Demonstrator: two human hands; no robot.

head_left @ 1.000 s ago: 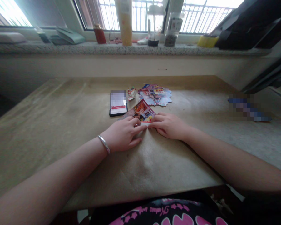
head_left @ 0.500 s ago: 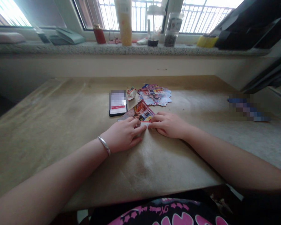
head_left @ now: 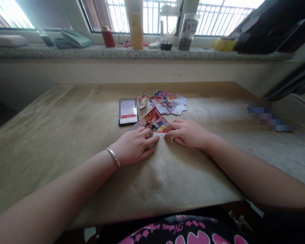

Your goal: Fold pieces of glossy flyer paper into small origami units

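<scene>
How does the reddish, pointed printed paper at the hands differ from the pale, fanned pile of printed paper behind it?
The reddish paper looks darker, while the fanned pile is mostly pale on top. The paper shows one pointed outline; the pile shows many overlapping corners. The left hand and right hand touch the paper; neither touches the pile. Both are colourfully printed and lie on the beige table.

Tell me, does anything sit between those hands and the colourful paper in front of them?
Nothing visible does: the left hand and right hand both touch the colourful paper near its closest edge. The phone and paper pile lie beyond the hands, not between.
</scene>
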